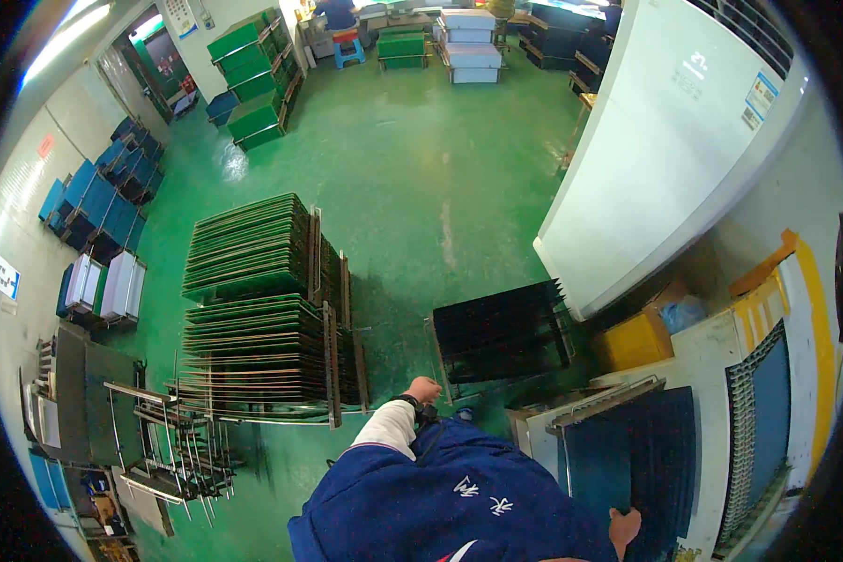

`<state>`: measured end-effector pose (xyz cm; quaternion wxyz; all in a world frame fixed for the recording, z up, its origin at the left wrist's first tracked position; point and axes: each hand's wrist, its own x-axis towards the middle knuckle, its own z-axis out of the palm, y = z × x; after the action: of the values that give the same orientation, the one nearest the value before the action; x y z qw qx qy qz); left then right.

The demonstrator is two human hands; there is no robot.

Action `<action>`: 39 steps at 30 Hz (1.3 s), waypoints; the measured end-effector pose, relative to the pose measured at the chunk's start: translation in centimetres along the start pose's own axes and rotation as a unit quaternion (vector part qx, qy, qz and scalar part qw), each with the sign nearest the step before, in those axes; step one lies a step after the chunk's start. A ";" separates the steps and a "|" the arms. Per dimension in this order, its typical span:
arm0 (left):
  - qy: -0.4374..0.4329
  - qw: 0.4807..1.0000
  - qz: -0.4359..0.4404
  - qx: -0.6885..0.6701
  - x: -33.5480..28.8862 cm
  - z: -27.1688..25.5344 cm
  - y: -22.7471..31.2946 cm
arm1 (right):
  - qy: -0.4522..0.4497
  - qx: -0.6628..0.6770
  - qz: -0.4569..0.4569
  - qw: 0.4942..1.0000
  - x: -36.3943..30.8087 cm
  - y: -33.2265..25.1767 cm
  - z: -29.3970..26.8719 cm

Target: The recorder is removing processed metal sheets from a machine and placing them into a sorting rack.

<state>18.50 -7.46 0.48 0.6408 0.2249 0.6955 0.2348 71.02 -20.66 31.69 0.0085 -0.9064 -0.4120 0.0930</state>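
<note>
My left hand (423, 389) is held out in front of my body, fingers curled, with nothing visible in it. Below it and to the right is a wire rack of black boards (496, 332). At the lower right, my right hand (625, 527) has its fingers closed at the edge of a dark blue board (598, 464). That board stands upright among several others in a metal-framed rack (618, 405). How far the fingers wrap round the edge is partly hidden.
Racks of green boards (248, 253) stand at left, beside empty metal frames (173, 450). A white cabinet-like unit (665, 140) rises at right. Near it are a yellow box (639, 342) and a machine with a mesh belt (742, 440). Green stacks (253, 84) stand farther back.
</note>
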 end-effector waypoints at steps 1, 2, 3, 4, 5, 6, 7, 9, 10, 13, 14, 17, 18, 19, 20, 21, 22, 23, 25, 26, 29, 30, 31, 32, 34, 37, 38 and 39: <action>-0.007 1.000 0.003 -0.002 -0.6 0.2 0.6 | 0.000 -0.011 0.010 1.000 0.5 1.1 0.8; -0.015 1.000 0.006 -0.001 -0.9 0.4 1.3 | 0.000 -0.021 0.022 1.000 1.2 2.7 1.8; -0.020 1.000 0.009 -0.003 -1.6 0.4 1.9 | -0.002 -0.031 0.029 0.999 1.7 3.6 2.7; -0.018 1.000 0.005 -0.007 -2.0 0.3 2.1 | 0.006 -0.027 0.023 0.999 1.4 3.0 2.4; -0.016 1.000 0.001 -0.012 -2.4 0.1 2.1 | 0.012 -0.023 0.017 1.000 0.3 0.7 0.9; -0.016 1.000 -0.002 -0.017 -2.6 0.1 2.3 | 0.021 -0.020 0.013 0.999 -0.4 -0.6 -0.3; -0.009 1.000 0.002 0.007 -2.4 0.1 2.1 | 0.005 -0.004 0.020 1.000 -0.5 -0.8 -0.7; 0.006 0.999 0.011 0.053 -2.0 0.2 1.7 | -0.027 0.028 0.033 0.999 -0.6 -1.1 -1.1; 0.009 0.998 0.010 0.056 -1.9 0.2 1.6 | -0.021 0.017 0.033 0.999 -0.6 -1.1 -1.1; 0.020 0.998 0.008 0.067 -1.9 0.2 1.3 | -0.026 -0.004 0.038 0.999 -0.5 -1.4 -1.1; 0.019 0.997 0.009 0.074 -1.6 0.3 1.2 | -0.042 -0.002 0.046 0.998 -0.5 -1.4 -1.3; 0.001 0.998 0.000 0.061 -0.8 0.2 0.8 | -0.020 0.003 0.037 0.999 -0.4 -0.5 -0.8; -0.007 0.999 -0.005 0.052 -0.6 0.2 0.6 | -0.001 0.004 0.028 1.000 -0.3 -0.3 -0.5; -0.010 0.999 -0.011 0.043 -0.7 0.5 0.8 | -0.004 0.009 0.038 0.999 -0.4 -0.2 -0.4; -0.011 0.999 -0.016 0.032 -1.1 0.7 1.2 | -0.006 0.013 0.046 0.999 -0.4 -0.4 -0.4; -0.013 0.999 -0.021 0.022 -1.5 0.8 1.5 | -0.009 0.018 0.055 0.998 -0.3 -0.4 -0.4; -0.010 0.999 -0.015 0.027 -1.5 0.8 1.5 | -0.015 0.021 0.049 0.998 -0.2 -0.4 -0.4; -0.008 0.999 -0.009 0.032 -1.6 0.8 1.5 | -0.021 0.023 0.044 0.999 -0.1 -0.3 -0.5; -0.004 0.999 -0.001 0.039 -1.7 0.8 1.5 | -0.022 0.024 0.040 0.999 0.1 -0.3 -0.5; -0.001 0.999 0.001 0.039 -1.8 0.7 1.4 | -0.016 0.022 0.040 0.999 0.2 -0.5 -0.4; -0.024 0.999 -0.009 -0.037 -0.4 0.3 0.1 | -0.028 0.028 0.058 0.998 0.2 -1.1 -0.9; -0.041 0.996 -0.017 -0.074 -0.2 0.3 0.1 | -0.036 0.029 0.071 0.996 0.1 -1.3 -1.1; -0.031 0.998 -0.012 -0.059 -0.2 0.4 -0.1 | -0.028 0.007 0.055 0.998 0.2 -1.1 -1.0; -0.021 0.999 -0.006 -0.046 -1.3 0.5 0.5 | -0.020 -0.015 0.036 0.999 0.5 -0.8 -0.7; -0.018 1.000 -0.002 -0.015 -1.7 0.8 1.5 | 0.001 -0.024 0.027 0.999 0.2 0.1 -0.1; -0.014 1.000 -0.006 0.018 -2.3 0.4 1.9 | 0.026 -0.002 0.004 1.000 1.2 2.2 1.9; -0.007 0.999 0.001 0.036 -2.7 0.2 2.1 | 0.030 0.002 -0.017 0.999 2.5 4.0 3.4; -0.012 0.998 0.012 0.065 -2.7 0.7 3.0 | 0.039 0.009 -0.021 0.999 2.3 5.1 4.0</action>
<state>19.45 -6.70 4.43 0.6300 0.2772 0.6989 0.1942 75.62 -22.59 26.96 0.0341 -0.9003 -0.4295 0.0612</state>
